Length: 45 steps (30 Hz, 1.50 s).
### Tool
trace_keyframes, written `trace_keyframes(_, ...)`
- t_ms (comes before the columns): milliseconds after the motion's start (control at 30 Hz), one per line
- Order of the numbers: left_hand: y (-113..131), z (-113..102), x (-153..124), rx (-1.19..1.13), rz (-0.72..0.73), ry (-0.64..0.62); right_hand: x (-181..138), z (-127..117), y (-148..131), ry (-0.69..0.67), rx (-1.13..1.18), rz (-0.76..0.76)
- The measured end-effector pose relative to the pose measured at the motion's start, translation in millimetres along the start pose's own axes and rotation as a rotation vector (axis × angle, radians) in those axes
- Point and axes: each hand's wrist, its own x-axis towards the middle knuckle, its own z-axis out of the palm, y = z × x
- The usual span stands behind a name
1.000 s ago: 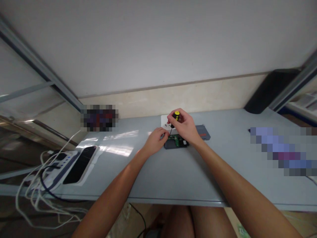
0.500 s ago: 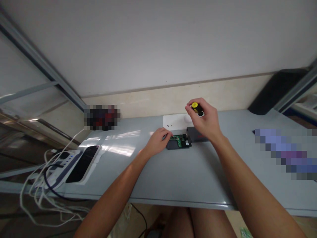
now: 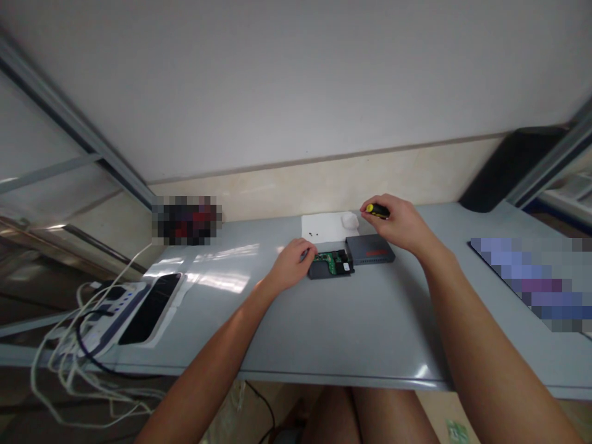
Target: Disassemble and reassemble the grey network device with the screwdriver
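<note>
My right hand [image 3: 400, 225] is closed round the black and yellow handle of a screwdriver [image 3: 379, 211], raised above the back of the table; its shaft is hidden. With fingers curled, my left hand [image 3: 295, 262] grips the left end of an opened electronic device [image 3: 329, 266], whose green circuit board sits in a dark base. Touching or nearly touching its right end lies a dark grey case cover [image 3: 370, 250] with red lettering. Behind them, a white sheet [image 3: 328, 225] bears a few tiny dark pieces, probably screws, and a small white lump [image 3: 349, 221].
The grey table [image 3: 342, 333] meets a wall at the back. To the left are a phone [image 3: 152, 308], a power strip [image 3: 104, 327] and tangled white cables [image 3: 69, 370]. A black cylinder [image 3: 509, 169] leans at the back right. Two blurred-out items lie left and right.
My right hand has moved right, away from the device, and the screwdriver handle has tipped over toward the left. More of the cover and the white lump now show. My left hand stays put.
</note>
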Motion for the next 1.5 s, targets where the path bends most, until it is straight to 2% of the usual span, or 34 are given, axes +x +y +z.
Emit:
trace_keyframes(200,3,-2,1,-0.011,-0.004,-0.012,0,-3,-4,-0.027,0.013,0.018)
trace_keyframes(533,1,-2,1,0.014,-0.022,-0.024,-8,-11,3,-0.298,-0.044,0.160)
trace_keyframes(767,1,-2,1,0.015,-0.021,-0.033,-11,-16,1,-0.380,-0.071,0.163)
trace_keyframes(1200,-1,-2,1,0.021,0.000,-0.046,-16,-11,17,-0.483,-0.155,0.161)
trace_keyframes(1400,2,0,0,0.004,-0.034,-0.002,-20,-10,19,-0.631,-0.109,0.177)
trace_keyframes(1500,4,-2,-1,-0.032,-0.051,0.009,-20,-8,23,-0.660,-0.083,0.187)
